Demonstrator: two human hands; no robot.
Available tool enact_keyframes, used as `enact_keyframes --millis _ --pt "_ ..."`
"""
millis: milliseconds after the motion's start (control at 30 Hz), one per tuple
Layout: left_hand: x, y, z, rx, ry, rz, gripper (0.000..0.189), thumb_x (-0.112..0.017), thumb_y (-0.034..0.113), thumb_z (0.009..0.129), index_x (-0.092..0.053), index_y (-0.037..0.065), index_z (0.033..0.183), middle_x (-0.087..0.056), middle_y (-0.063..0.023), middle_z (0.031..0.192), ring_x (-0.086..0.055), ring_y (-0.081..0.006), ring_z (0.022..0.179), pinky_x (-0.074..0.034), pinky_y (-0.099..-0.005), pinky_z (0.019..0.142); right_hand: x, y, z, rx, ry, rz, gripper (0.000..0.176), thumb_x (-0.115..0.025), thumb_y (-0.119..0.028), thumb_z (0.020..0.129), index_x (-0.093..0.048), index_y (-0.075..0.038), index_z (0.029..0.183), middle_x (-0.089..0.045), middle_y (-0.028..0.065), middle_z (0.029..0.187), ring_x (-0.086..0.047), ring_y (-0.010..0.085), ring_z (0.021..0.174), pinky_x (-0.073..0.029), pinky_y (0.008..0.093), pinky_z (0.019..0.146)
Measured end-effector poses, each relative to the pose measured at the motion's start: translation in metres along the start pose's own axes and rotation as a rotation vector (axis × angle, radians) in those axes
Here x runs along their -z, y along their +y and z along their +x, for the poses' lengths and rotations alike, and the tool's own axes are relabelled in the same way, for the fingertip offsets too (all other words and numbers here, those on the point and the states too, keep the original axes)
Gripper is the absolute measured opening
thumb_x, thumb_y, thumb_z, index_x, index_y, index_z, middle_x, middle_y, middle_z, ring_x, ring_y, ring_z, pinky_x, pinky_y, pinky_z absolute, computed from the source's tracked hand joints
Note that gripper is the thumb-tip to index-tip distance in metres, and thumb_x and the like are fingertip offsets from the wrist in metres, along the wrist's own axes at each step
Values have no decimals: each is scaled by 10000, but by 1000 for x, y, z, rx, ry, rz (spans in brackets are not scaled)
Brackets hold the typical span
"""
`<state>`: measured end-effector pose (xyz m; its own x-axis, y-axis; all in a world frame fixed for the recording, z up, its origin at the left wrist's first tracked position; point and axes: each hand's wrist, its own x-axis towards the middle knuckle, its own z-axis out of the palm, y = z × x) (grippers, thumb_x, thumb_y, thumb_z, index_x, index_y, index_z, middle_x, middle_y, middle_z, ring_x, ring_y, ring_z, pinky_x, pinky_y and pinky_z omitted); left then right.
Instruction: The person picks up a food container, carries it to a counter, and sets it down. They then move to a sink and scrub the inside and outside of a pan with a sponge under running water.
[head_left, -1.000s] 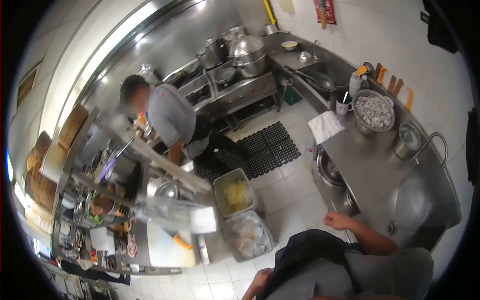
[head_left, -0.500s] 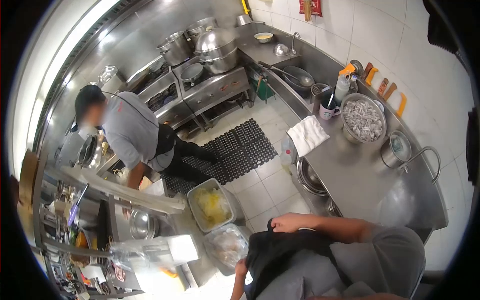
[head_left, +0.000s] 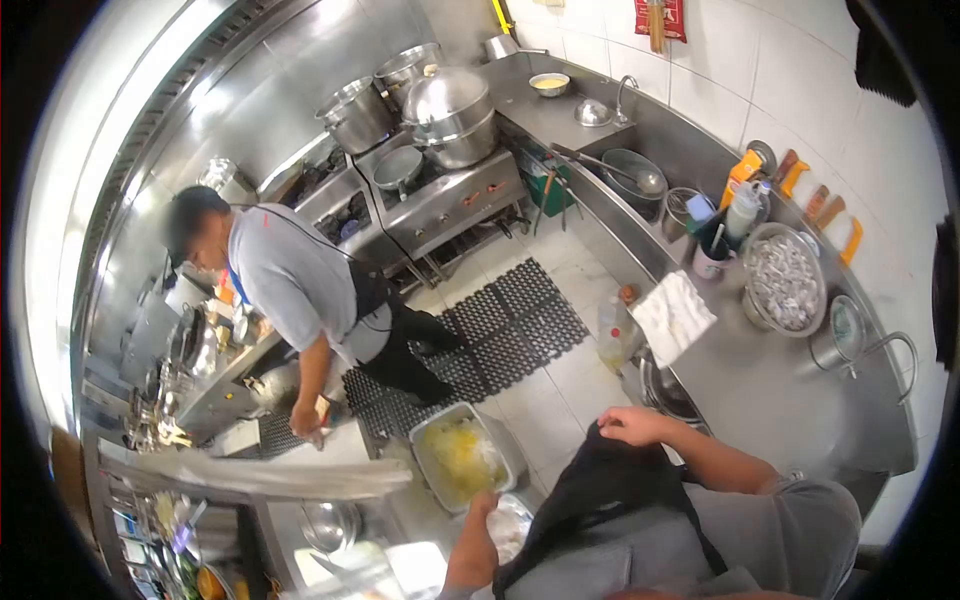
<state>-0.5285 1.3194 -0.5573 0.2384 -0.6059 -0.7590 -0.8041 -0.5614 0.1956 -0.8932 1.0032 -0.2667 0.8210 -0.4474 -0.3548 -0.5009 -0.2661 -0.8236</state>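
Note:
My right hand [head_left: 632,426] is closed on the top edge of the black apron [head_left: 610,500] and lifts it away from my body. At the apron's other side, my left hand [head_left: 484,504] is closed near the rim of the grey tub [head_left: 508,448]; what it holds, if anything, is hidden. Yellowish pieces in cloudy liquid [head_left: 460,455] fill the tub. A second container with a plastic-covered content [head_left: 510,528] lies partly hidden beside my left hand.
A co-worker [head_left: 300,280] stands at the left counter by a black floor mat [head_left: 520,325]. The right-hand steel counter [head_left: 765,385] bears a white cloth [head_left: 673,318], a bowl of greyish pieces [head_left: 785,280] and a small pot [head_left: 838,335]. Pots stand on the stove [head_left: 450,205].
The view has shifted, and the room appears turned. My right hand has raised the apron further, and my left hand has moved up towards the tub. The co-worker's arm reaches lower, with the head turned down.

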Motion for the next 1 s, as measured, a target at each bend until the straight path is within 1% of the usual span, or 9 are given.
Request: enact_keyframes --millis 33,100,167,367,400,633,700,867,1000 --pt "41 11 23 39 236 -80 423 -513 386 946 -638 96 1228 -639 -206 1196 -596 -358 1137 -458 -436 972 1 5 11 12 4 27 410 -594 -381 919 -609 -44 1151 -696 154 1029 -660 332 959 -501 394 865" --pt "108 5 88 -166 350 -74 522 -475 453 928 -658 2 1116 -632 -249 1169 -606 -412 1076 -455 -469 955 10 11 42 -62 -108 -26 406 -590 -410 917 -615 -89 1167 -684 168 1057 -643 333 1004 -490 399 882" --pt "223 94 42 50 467 -531 482 -498 432 918 -667 19 1100 -639 -240 1162 -601 -407 1085 -456 -457 960 27 12 73 -45 -150 -41 401 -588 -411 917 -615 -102 1172 -683 168 1065 -639 338 1014 -490 403 884" --pt "290 131 121 -62 360 -276 424 -525 419 909 -677 72 1099 -658 -222 1127 -599 -407 1087 -460 -454 953 118 1 160 -5 121 7 414 -598 -382 913 -608 -60 1173 -694 167 1026 -656 342 967 -504 397 856" --pt "293 132 134 -60 338 -290 453 -506 444 917 -677 66 1097 -657 -227 1128 -604 -403 1085 -461 -454 952 138 -6 172 -36 124 4 415 -628 -371 912 -610 -56 1183 -690 153 1050 -662 282 970 -508 372 848" --pt "305 97 151 -54 97 -199 554 -373 482 971 -655 26 1112 -629 -254 1174 -565 -436 1137 -442 -477 969 216 -36 274 14 46 -17 405 -616 -355 918 -596 -62 1196 -683 139 1092 -653 276 1017 -497 371 882" --pt "319 80 154 -245 25 -177 532 -369 450 983 -649 23 1130 -627 -227 1200 -555 -427 1157 -432 -473 982 238 -46 303 25 3 -41 411 -597 -372 928 -594 -66 1202 -680 143 1103 -642 297 1043 -490 382 903" --pt "379 50 232 -164 -182 -244 585 -342 493 989 -665 5 1008 -661 -204 1018 -600 -408 947 -452 -465 876 266 -27 363 -62 99 -3 396 -564 -373 934 -599 -75 1193 -681 135 1108 -641 308 1027 -484 396 903" --pt "482 74 347 -42 -97 -415 650 -321 527 994 -678 -9 910 -688 -186 872 -637 -393 779 -468 -458 791 303 -33 388 -139 165 80 406 -567 -388 938 -602 -78 1198 -675 140 1121 -637 302 1031 -479 392 915"
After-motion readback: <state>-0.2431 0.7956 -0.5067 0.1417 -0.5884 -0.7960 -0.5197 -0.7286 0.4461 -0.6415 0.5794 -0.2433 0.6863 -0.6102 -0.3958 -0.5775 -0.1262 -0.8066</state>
